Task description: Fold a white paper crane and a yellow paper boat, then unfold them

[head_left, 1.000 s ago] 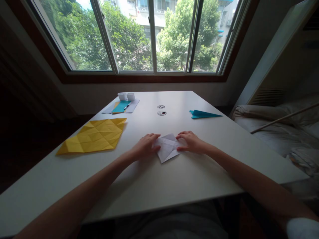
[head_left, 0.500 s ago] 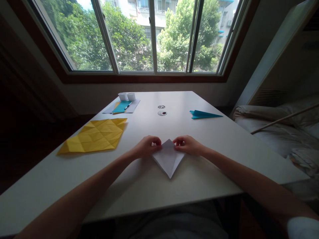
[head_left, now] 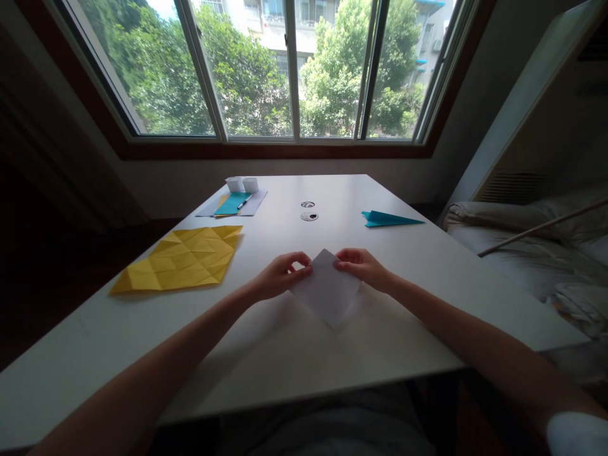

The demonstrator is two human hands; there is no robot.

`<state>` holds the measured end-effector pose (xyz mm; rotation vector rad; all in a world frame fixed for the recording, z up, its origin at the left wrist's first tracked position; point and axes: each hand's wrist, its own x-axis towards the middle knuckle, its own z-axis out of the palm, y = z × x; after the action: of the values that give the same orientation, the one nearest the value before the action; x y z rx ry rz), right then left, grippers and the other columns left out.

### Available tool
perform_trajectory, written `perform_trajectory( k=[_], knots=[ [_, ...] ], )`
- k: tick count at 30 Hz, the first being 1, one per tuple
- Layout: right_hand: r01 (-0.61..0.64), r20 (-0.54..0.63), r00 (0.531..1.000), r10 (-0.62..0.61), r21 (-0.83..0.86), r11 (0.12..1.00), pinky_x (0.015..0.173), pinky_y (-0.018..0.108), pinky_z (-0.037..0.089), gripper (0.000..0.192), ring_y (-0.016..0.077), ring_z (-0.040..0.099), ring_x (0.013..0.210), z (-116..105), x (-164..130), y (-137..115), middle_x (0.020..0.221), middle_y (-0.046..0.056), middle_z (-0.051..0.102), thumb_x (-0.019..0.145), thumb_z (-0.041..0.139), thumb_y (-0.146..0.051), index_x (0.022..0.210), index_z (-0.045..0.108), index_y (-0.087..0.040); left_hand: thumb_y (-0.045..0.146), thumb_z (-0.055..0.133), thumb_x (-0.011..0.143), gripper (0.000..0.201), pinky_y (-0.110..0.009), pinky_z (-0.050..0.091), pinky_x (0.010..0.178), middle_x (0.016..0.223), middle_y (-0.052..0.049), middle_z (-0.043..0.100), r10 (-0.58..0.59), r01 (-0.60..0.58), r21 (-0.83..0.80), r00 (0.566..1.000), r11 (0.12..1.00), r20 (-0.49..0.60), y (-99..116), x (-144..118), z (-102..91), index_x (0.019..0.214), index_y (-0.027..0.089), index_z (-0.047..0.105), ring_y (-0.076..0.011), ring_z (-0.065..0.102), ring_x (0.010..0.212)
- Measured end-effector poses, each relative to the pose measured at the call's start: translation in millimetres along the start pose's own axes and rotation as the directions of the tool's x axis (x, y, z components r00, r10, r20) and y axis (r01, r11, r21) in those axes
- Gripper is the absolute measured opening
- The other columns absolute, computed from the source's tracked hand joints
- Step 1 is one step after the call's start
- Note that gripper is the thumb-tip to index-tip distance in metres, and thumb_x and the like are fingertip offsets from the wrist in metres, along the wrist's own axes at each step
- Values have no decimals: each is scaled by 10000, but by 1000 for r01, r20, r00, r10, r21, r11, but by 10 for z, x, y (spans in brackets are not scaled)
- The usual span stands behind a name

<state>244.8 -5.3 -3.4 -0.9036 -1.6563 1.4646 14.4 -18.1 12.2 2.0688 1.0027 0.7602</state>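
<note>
A folded sheet of white paper (head_left: 327, 292), roughly diamond-shaped, is held up between my hands above the near part of the white table (head_left: 380, 342). My left hand (head_left: 284, 275) pinches its upper left edge between thumb and fingers. On the opposite edge, my right hand (head_left: 361, 267) has the same kind of pinch, with the thumb across the front face. One corner of the paper points up between the fingertips, another down towards me; the lower corner looks slightly blurred.
Creased yellow paper (head_left: 185, 258) lies at left. Behind it, two small white paper boxes (head_left: 242, 184) stand near blue paper (head_left: 232, 203) and a pen (head_left: 245, 201). Two round stickers (head_left: 308, 216) lie mid-table. A folded blue paper (head_left: 392, 219) is at right.
Both hands have raised the white paper slightly and tilted it. Its front now shows as a broader plain face, and the visible fold lines are gone from view.
</note>
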Motion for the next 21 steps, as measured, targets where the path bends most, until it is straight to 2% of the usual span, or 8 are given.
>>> perform_trajectory(
  k=[3, 6, 11, 14, 18, 21],
  knots=[
    [14, -35, 999, -14, -17, 1000, 569, 246, 432, 306, 132, 558, 652, 6, -4, -21, 741, 21, 619, 659, 674, -413, 811, 639, -150, 393, 530, 794, 269, -196, 412, 553, 877, -51, 574, 41, -41, 10, 999, 999, 26, 5, -4, -22, 803, 136, 609, -112, 518, 688],
    [14, -34, 999, -15, -33, 999, 561, 241, 433, 300, 132, 561, 654, 1, 3, -13, 752, 21, 619, 665, 672, -410, 817, 637, -154, 400, 551, 775, 278, -212, 427, 586, 920, -71, 594, 64, -64, 33, 998, 997, -16, -5, 2, -35, 751, 137, 638, -135, 539, 741],
    [90, 81, 993, -90, 1, 996, 634, 268, 472, 289, 172, 592, 810, -38, 9, -13, 909, 31, 623, 695, 649, -409, 875, 606, -187, 449, 552, 762, 336, -247, 446, 605, 754, -43, 634, -6, 8, 28, 997, 1000, -76, -31, 10, -58, 781, 129, 654, -148, 549, 682],
    [121, 100, 989, -107, -152, 981, 679, 307, 482, 323, 177, 594, 805, -79, 12, -29, 896, 41, 626, 724, 617, -429, 934, 590, -184, 479, 558, 749, 371, -238, 436, 560, 679, -27, 615, -80, 80, -6, 995, 997, -65, -65, 18, -70, 760, 119, 644, -139, 542, 630],
    [227, 84, 974, -212, -439, 870, 794, 347, 456, 299, 193, 564, 898, -125, 22, -31, 966, 67, 604, 751, 581, -436, 882, 625, -171, 494, 587, 719, 387, -238, 432, 540, 672, -32, 612, -134, 127, -131, 990, 983, -42, -120, 38, -65, 746, 108, 617, -140, 545, 621],
    [260, 104, 965, -240, -491, 832, 800, 330, 450, 282, 188, 557, 912, -140, 24, -28, 1003, 76, 586, 754, 579, -428, 842, 637, -166, 494, 620, 689, 387, -234, 426, 535, 666, -25, 607, -166, 152, -236, 985, 960, -39, -121, 46, -62, 737, 110, 602, -130, 537, 607]
  ],
)
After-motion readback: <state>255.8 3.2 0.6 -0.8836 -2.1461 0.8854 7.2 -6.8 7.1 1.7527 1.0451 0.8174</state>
